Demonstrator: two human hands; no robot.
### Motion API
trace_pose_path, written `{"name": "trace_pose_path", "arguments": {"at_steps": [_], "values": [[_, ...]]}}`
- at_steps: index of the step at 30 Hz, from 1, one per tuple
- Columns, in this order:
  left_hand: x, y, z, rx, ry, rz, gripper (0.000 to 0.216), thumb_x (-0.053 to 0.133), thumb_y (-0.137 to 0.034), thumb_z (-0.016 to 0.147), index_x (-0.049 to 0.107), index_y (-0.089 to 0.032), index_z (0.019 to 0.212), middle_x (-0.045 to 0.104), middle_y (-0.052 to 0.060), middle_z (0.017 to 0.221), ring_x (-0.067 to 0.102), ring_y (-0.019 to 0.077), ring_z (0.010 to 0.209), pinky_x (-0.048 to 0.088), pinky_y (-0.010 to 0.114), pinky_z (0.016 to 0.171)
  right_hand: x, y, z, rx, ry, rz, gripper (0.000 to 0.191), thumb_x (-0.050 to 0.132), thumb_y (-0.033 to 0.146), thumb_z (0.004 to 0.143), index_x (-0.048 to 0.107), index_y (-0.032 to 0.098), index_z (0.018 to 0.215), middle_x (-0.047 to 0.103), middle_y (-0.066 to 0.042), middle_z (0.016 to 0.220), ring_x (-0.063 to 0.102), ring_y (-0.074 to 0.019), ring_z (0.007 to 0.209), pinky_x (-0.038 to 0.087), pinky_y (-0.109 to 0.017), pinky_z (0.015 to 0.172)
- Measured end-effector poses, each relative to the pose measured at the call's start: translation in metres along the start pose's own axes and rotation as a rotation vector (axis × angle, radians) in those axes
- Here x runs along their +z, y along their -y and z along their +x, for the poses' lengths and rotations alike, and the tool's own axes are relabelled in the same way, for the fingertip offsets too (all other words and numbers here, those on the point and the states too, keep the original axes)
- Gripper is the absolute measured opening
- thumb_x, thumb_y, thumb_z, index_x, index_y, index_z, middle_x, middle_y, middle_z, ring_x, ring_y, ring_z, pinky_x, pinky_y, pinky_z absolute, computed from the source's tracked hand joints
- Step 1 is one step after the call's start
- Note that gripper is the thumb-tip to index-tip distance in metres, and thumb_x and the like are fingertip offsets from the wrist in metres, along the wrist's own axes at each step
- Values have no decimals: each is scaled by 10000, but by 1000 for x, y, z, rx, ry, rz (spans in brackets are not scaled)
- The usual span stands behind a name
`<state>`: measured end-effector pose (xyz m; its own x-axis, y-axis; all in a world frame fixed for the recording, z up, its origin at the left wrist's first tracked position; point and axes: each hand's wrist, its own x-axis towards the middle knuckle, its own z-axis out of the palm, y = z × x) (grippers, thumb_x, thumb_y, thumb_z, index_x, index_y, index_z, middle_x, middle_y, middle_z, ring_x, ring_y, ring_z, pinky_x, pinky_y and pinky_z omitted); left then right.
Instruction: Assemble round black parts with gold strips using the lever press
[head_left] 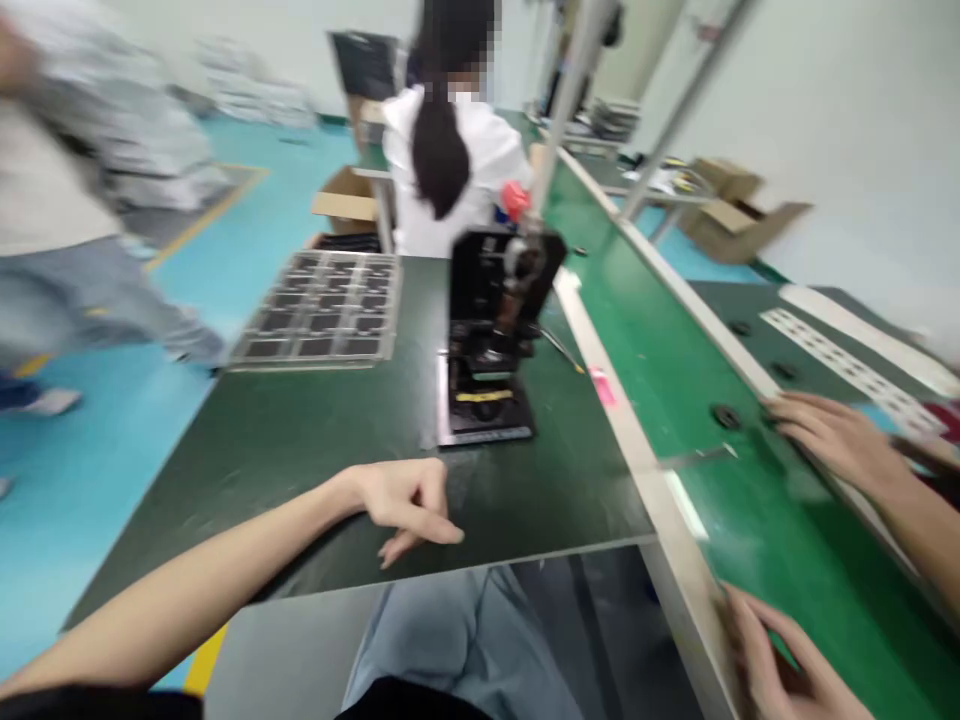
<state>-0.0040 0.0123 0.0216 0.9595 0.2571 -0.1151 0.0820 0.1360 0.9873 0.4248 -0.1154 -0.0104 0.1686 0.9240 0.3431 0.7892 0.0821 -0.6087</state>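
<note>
My left hand (409,505) rests on the dark green table (285,440) near its front edge. Its fingers are loosely curled and apart, the tips touch the surface, and it holds nothing. My right hand (772,655) lies at the bottom right on the pale rail (667,500) beside the green conveyor belt (675,330). Its fingers are spread and empty, and the frame edge cuts it off in part. A black bench-top press (491,330) stands on the table beyond my left hand.
Another person's hand (832,435) reaches in from the right onto the conveyor's far rail. A tray of dark parts (319,310) lies at the table's back left. A seated person in white (450,170) works farther along. Someone walks by at the left (67,200).
</note>
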Motion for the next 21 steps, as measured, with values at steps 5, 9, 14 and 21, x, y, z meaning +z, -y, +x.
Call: {"name": "trace_pose_path", "arguments": {"at_steps": [5, 9, 14, 21], "values": [[-6, 2, 1, 103, 6, 21, 712, 487, -465, 1060, 622, -190, 417, 453, 72, 304, 419, 94, 365, 348, 270, 497, -9, 20, 13, 109, -103, 88, 293, 675, 483, 940, 815, 227, 916, 802, -66, 842, 759, -232, 723, 619, -308, 634], [-3, 5, 1, 86, 1, 39, 695, 492, -476, 1056, 642, -196, 438, 377, 49, 280, 411, 105, 381, 329, 275, 491, -11, 39, 67, 26, -230, 179, 230, 713, 430, 925, 804, 225, 872, 789, -64, 847, 735, -209, 740, 575, -302, 625], [-3, 6, 2, 69, -7, 76, 683, 505, -490, 1049, 647, -197, 450, 332, 28, 277, 434, 108, 388, 337, 250, 472, 0, 51, 127, -175, -315, 183, 227, 717, 417, 929, 776, 230, 814, 769, -72, 872, 718, -234, 879, 580, -380, 809], [-1, 8, 2, 42, 4, 96, 678, 513, -508, 1043, 652, -187, 462, 394, 34, 297, 501, 104, 393, 375, 215, 463, 17, 46, 157, -231, -191, 91, 269, 678, 447, 942, 754, 224, 811, 783, -72, 868, 724, -228, 833, 578, -372, 784]]}}
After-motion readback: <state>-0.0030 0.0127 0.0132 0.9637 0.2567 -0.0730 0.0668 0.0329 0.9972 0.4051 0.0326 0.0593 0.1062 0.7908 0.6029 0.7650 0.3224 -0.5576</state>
